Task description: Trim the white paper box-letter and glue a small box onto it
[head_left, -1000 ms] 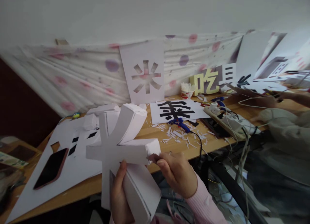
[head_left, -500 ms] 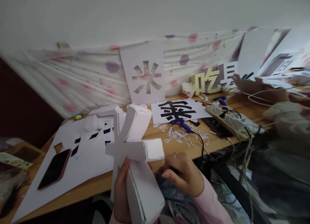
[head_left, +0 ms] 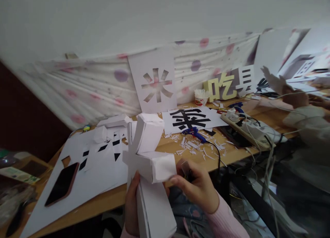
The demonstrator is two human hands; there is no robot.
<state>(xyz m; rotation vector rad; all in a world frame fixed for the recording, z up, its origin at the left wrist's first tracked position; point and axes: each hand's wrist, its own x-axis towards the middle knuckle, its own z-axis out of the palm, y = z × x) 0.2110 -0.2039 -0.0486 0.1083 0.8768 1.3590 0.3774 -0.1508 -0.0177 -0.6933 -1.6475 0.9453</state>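
A white three-dimensional board character (head_left: 156, 205), built from flat faces and side strips, stands before me at the table's edge. My left hand (head_left: 132, 200) is closed around its lower stem, the thumb on the front. My right hand (head_left: 199, 186) is beside the character's short right arm, its thumb at that block's lower corner. Between the fingers is a small dark tool (head_left: 186, 169) with a greyish, metal-looking part, mostly hidden by the hand. Behind the character, a blue glue gun (head_left: 194, 133) lies among white scraps (head_left: 192, 145).
A phone (head_left: 62, 184) rests on a white sheet (head_left: 103, 174) at left. A power strip (head_left: 244, 129) with cables lies at right. Cut-out panel (head_left: 136, 71) and yellow characters (head_left: 222, 88) stand at the back. At far right is another person's raised hand (head_left: 277, 81).
My right hand has moved up against the character's right arm, and the tool in it now shows. The character has turned slightly. The other person's hand has risen from the table.
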